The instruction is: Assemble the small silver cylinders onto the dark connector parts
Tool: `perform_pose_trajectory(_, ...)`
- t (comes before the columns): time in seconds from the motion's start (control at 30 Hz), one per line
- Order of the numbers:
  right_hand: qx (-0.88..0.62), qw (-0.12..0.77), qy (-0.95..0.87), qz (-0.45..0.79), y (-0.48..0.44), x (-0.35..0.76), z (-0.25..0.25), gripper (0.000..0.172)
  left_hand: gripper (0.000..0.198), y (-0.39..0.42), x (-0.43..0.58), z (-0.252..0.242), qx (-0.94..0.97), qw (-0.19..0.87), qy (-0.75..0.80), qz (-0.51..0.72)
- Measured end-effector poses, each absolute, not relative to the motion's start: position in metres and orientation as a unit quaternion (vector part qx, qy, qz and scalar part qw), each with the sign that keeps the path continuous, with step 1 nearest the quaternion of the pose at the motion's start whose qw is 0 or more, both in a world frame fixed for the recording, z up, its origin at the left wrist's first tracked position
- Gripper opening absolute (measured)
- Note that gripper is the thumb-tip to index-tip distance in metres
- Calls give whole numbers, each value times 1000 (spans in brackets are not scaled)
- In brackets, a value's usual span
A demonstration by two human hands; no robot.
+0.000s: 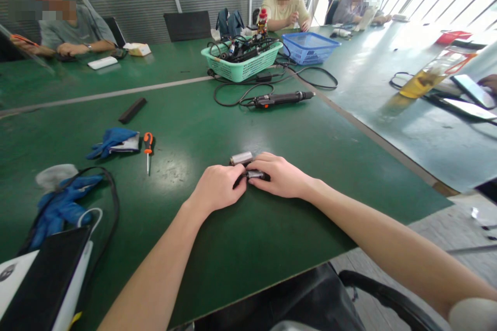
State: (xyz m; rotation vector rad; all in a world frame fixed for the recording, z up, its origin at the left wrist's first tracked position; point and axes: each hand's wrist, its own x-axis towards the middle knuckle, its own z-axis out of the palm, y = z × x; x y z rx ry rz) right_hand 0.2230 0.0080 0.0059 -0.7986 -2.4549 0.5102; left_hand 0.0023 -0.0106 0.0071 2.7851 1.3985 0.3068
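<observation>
My left hand (220, 186) and my right hand (280, 176) meet low over the green table, fingertips almost touching. Closed fingers of the right hand grip a small silver-and-black cylindrical part (256, 174). A dark piece (239, 180) is pinched in my left hand, up against that part; whether the two are joined I cannot tell. Just beyond the fingers lies a short silver metal cylinder (241, 158), partly behind my left hand.
An orange-handled screwdriver (148, 145), blue gloves (113, 140) and a phone (48, 279) lie to the left. Farther back are a corded electric screwdriver (283, 99), a green basket (243, 64) of tools and a blue basket (310, 49). Several people sit around the table.
</observation>
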Motion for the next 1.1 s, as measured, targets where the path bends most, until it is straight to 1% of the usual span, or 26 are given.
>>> perform_pose_trajectory(1.1,-302,251,-900,189,9,224,3,23,22,-11,3,7,887,4,452,92)
